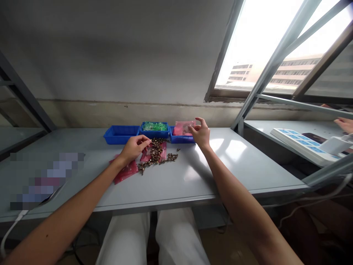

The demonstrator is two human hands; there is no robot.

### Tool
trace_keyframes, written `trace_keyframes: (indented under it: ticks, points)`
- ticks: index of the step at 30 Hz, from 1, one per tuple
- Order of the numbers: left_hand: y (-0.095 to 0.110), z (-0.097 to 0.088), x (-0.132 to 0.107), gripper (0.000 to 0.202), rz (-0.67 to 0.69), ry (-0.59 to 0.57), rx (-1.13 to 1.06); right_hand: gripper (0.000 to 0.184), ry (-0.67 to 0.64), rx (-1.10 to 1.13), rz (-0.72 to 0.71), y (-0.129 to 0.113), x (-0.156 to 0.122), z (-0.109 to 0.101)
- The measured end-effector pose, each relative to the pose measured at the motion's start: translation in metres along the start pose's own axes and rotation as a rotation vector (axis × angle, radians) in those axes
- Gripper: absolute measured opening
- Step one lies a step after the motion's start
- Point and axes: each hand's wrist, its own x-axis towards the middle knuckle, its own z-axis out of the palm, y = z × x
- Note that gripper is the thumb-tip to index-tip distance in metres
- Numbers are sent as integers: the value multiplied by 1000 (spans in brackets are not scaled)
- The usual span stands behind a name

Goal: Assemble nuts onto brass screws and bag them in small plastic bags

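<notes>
Small brass-coloured metal fittings (pixel 156 151) lie in a loose heap on the desk, partly over a pink plastic bag (pixel 163 151). At the heap's left edge is my left hand (pixel 135 148), thumb and fingertips pinched together; whatever lies between them is too small to make out. Under its wrist lies another pink bag (pixel 126 172). My right hand (pixel 202 134) is at the right blue bin (pixel 182 139), thumb and forefinger apart beside a clear pinkish bag (pixel 185 127) with small dark pieces in it. That bag rests upon the pink bags in the bin.
A blue bin (pixel 121 135) stands left of a middle blue bin holding green and clear plastic pieces (pixel 154 126). A pixelated flat item (pixel 49 180) lies at the left. On the right desk are a white power strip (pixel 303 143) and another person's hand (pixel 344 124). Metal posts (pixel 275 59) rise beside the window.
</notes>
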Motion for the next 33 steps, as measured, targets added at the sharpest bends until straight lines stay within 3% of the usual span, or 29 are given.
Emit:
trace_keyframes:
  ticks: [5, 9, 12, 15, 19, 26, 31, 33]
  points:
    - [-1, 0, 0, 30, 12, -23, 37, 47, 5, -286, -84, 8, 3, 5]
    - [-1, 0, 0, 30, 23, -38, 72, 38, 42, -390, -199, 5, -2, 11]
    - [-2, 0, -1, 29, 40, -43, 109, 27, -80, -416, -310, -3, -12, 15]
    - [-2, 0, -2, 28, 55, -34, 144, 31, -251, -495, -378, -11, -21, 19]
    - [0, 0, -2, 26, 62, -16, 185, 40, -404, -618, -356, -16, -27, 24]
    - [1, -1, -3, 24, 107, -8, 298, 47, -484, -715, -373, -24, -24, 20]
    - [6, -19, -2, 23, 315, -25, 604, 44, -472, -710, -395, -24, -29, 22]
    - [10, -31, -1, 22, 337, -36, 646, 42, -451, -685, -407, -22, -32, 23]
